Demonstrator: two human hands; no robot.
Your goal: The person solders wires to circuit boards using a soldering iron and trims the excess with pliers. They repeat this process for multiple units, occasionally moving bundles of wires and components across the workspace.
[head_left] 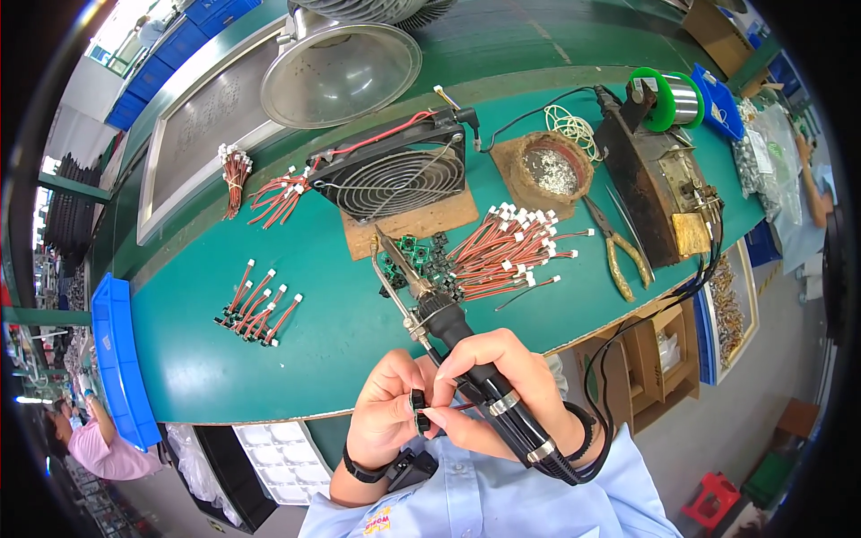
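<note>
My left hand (384,417) is closed, pinching a small black part (418,411) between thumb and fingers. My right hand (513,360) wraps round a black soldering iron (448,325) with a solder feed tube along its side; its tip points up and away over the bench. The right thumb and fingertip also meet at the small part, where a short bit of dark red wire shows. Beyond the iron lie small green and black circuit boards (411,255) and a heap of red-brown wire leads (507,247) with white connectors. Several boards with wires attached (260,305) lie at the left.
A caged fan (395,179) stands at the bench's back, beside a round dish (556,170) of solder scraps. Pliers (619,260) and a soldering station (655,179) with a green solder spool (659,99) are at right. Black cables (605,359) hang off the front edge. A blue tray (121,359) borders the left.
</note>
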